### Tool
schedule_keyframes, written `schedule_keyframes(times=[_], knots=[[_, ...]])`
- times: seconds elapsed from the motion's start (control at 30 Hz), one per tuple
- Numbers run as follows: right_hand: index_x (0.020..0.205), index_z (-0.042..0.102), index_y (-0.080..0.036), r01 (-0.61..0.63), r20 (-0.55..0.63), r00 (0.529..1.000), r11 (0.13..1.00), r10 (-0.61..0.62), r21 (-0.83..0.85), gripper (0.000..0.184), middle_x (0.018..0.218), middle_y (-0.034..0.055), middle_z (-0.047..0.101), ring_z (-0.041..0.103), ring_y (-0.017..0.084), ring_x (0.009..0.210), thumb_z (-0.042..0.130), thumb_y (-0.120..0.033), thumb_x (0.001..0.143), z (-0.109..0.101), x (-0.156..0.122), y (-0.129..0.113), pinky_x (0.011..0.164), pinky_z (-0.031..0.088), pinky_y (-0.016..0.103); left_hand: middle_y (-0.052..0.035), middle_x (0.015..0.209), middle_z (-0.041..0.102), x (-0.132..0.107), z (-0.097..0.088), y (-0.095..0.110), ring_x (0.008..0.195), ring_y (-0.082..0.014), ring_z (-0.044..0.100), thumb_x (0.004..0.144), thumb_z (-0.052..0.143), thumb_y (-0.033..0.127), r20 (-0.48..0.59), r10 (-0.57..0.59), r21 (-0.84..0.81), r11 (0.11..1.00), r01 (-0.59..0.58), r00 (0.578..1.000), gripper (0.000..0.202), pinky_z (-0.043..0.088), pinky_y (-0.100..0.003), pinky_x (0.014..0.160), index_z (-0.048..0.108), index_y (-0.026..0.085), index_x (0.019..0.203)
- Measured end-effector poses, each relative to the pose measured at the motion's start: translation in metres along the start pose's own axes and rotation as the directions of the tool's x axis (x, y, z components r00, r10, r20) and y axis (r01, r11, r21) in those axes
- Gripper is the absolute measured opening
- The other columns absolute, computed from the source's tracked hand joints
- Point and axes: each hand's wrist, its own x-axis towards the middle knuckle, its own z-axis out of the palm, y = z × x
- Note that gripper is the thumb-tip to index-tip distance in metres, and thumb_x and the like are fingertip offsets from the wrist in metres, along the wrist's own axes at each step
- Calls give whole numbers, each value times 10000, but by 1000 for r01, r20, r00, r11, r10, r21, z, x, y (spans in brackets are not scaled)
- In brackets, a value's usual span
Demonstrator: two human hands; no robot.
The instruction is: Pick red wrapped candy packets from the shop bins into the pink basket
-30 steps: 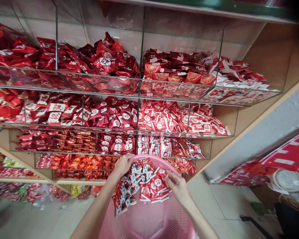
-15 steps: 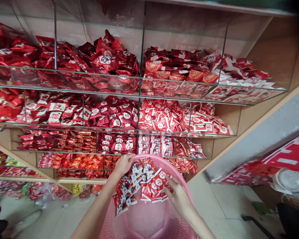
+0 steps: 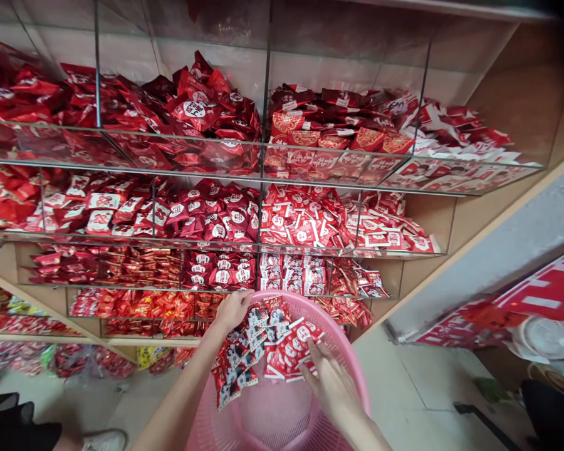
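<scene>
A pink plastic basket [image 3: 357, 360] with slotted walls is in front of me. My left hand [image 3: 234, 311] is closed over its far left rim. Inside, red packets with white round labels [image 3: 289, 354] lie in a neat overlapping group, beside black, white and red packets [image 3: 239, 351] in rows. My right hand [image 3: 329, 379] is inside the basket at the right edge of the red packets, fingers apart and partly extended, fingertips at or just over them. Nothing shows in its grasp. The near part of the basket floor is bare.
Glass-fronted shelves [image 3: 310, 250] beyond the basket hold many red packets in divided compartments. Bagged goods [image 3: 75, 363] lie low at the left. A person's shoe [image 3: 104, 440] is at bottom left. A white round-topped object [image 3: 548, 338] and red patterned material [image 3: 549, 294] are at the right.
My right hand has shifted slightly left and down over the red packets. The left hand stays on the rim. The person's dark clothing and shoe have moved further into view at bottom left.
</scene>
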Motion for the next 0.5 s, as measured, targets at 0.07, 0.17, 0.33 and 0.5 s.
schedule_keyframes(times=[0.07,0.17,0.33,0.5], knots=[[1356,406,-154,-2,4,1000,1000,2,-23,492,1384,151,419,497,284,1185,369,-285,883,-5,-2,-3,910,446,386,-14,1175,637,-1,-1,1,1071,-197,586,887,359,428,10,-20,4,1000,20,1000,405,434,-245,872,604,290,1179],[1361,398,-153,-2,-7,1000,999,2,-51,491,1388,149,415,474,276,1209,357,-286,890,-11,-5,-7,912,445,369,-14,1175,637,-1,-1,1,1071,-195,585,890,355,427,7,-17,5,1000,17,1000,404,431,-244,877,606,293,1176],[1353,413,-186,0,17,1000,997,1,-72,471,1335,144,479,547,280,1126,370,-264,890,-11,-4,-9,879,461,379,-11,1165,643,3,3,-4,1056,-190,595,889,345,433,-16,23,8,1000,-23,1000,409,435,-238,861,618,289,1158],[1296,481,-189,118,-135,983,992,-123,-40,428,1208,140,581,607,252,1015,389,-286,890,-34,8,-3,834,473,360,-22,1148,652,2,4,-6,1043,-201,605,889,325,438,-26,37,23,999,-36,999,425,447,-253,830,617,283,1156]])
